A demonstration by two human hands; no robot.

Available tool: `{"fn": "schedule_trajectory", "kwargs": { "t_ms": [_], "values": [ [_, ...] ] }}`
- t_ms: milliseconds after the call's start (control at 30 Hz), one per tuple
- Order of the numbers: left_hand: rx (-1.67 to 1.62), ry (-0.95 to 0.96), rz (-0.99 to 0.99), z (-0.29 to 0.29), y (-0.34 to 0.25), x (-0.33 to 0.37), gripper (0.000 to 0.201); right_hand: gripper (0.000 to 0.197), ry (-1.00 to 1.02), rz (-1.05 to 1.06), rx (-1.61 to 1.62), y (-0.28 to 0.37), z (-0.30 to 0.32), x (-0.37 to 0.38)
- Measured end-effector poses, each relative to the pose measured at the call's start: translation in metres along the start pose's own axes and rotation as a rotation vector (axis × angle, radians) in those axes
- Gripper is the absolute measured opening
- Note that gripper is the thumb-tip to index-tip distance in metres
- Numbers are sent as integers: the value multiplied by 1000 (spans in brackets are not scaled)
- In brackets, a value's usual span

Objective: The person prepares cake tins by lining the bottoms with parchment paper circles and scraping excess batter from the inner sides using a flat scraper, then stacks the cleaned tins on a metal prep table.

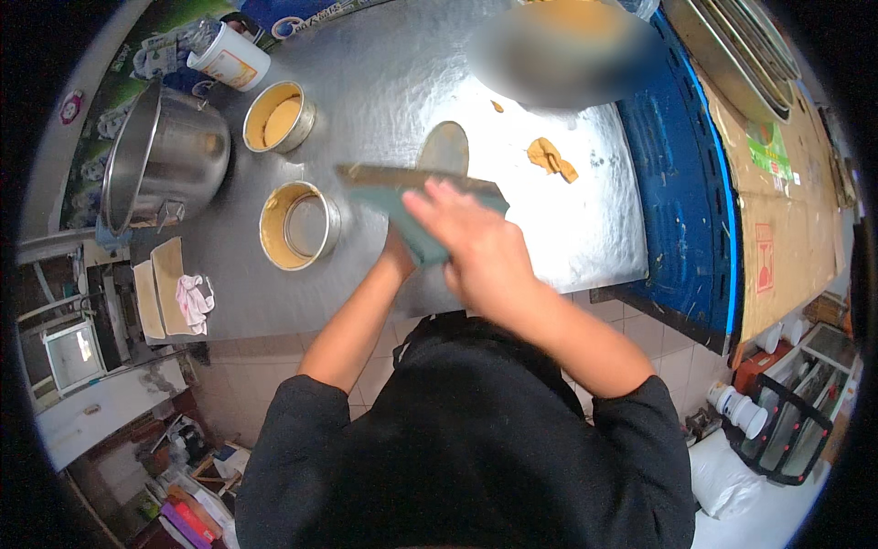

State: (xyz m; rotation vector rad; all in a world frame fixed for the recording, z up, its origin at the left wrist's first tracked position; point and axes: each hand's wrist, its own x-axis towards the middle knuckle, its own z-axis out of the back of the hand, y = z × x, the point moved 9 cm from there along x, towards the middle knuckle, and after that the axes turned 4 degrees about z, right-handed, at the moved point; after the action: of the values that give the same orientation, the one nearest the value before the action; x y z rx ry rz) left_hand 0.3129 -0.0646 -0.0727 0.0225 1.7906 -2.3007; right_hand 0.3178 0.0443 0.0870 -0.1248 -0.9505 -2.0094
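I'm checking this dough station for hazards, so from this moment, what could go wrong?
1. Both hands grip the flat scraper; the right hand covers the left hand, so a slip on the smooth steel table might jam fingers.
2. The work sits close to the table's near edge, so scraped bits could drop to the floor.
3. The lined ring mould stands just left of the scraper; a wide stroke could knock it.

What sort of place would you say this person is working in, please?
Probably a small bakery or pastry kitchen: a metal worktop with dough scraps, dough-lined round tins, and a large steel pot. Both hands hold a flat tool.
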Motion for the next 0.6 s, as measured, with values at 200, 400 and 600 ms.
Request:
{"fn": "schedule_trajectory", "kwargs": {
  "t_ms": [200, 400, 600],
  "values": [
    [-407, -68, 32, 7, -23, -5, 41, 55, 27, 63, -105, 9, 0, 1],
    [331, -143, -342, 15, -74, 0, 50, 52, -32, 85, -203, 7, 14, 11],
    [181, -175, -163, 21, -50, -4, 45, 61, -51, -116, -57, -17, 25, 16]
  ]
}}
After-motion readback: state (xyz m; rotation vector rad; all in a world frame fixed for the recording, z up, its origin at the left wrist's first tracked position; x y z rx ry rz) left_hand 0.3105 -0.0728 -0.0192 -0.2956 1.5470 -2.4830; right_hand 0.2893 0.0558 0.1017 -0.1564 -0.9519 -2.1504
